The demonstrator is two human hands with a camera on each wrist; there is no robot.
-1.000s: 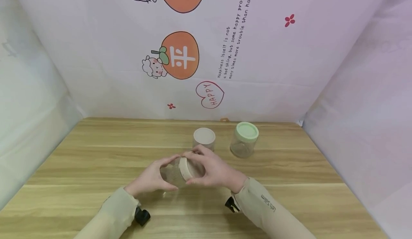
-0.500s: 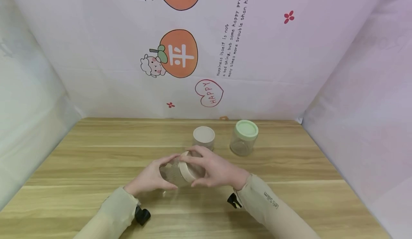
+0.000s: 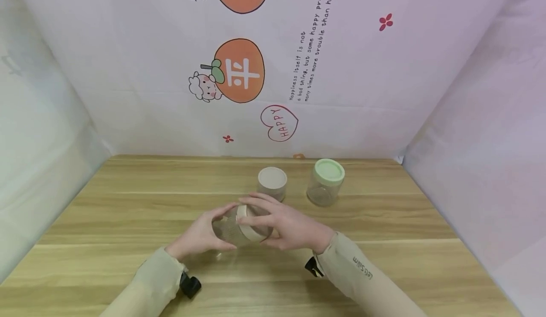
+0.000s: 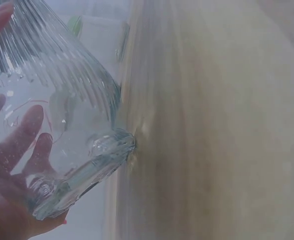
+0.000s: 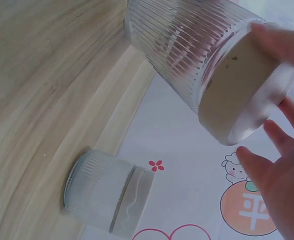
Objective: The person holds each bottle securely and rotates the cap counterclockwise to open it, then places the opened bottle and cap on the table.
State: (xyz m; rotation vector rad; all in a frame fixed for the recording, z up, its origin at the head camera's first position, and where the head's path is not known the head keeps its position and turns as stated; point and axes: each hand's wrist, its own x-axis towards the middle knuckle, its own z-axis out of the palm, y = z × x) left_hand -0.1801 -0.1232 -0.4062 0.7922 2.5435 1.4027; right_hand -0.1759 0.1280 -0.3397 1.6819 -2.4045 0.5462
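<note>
Both hands hold a clear ribbed glass jar [image 3: 227,230] tilted on its side above the table, with a beige lid [image 3: 249,227] on its right end. My left hand [image 3: 198,234] grips the glass body, thumb on the near side and fingers on the far side. In the left wrist view, fingers show through the clear jar base [image 4: 82,182]. My right hand [image 3: 294,224] curls round the lid, fingertips along its rim. The right wrist view shows the lid's side [image 5: 236,82] against the glass, with some fingertips close to its end face; their exact contact cannot be told.
Behind the hands stands a smaller ribbed jar with a whitish lid [image 3: 273,178]. Right of it is a clear jar with a green lid [image 3: 328,173]. A wood-grain table [image 3: 145,194] lies below, with a printed white cloth [image 3: 341,132] behind it.
My right hand has turned over the lid, its fingers reaching further across the rim and its wrist shifting slightly right. My left hand stays almost still on the glass. The lid remains against the jar.
</note>
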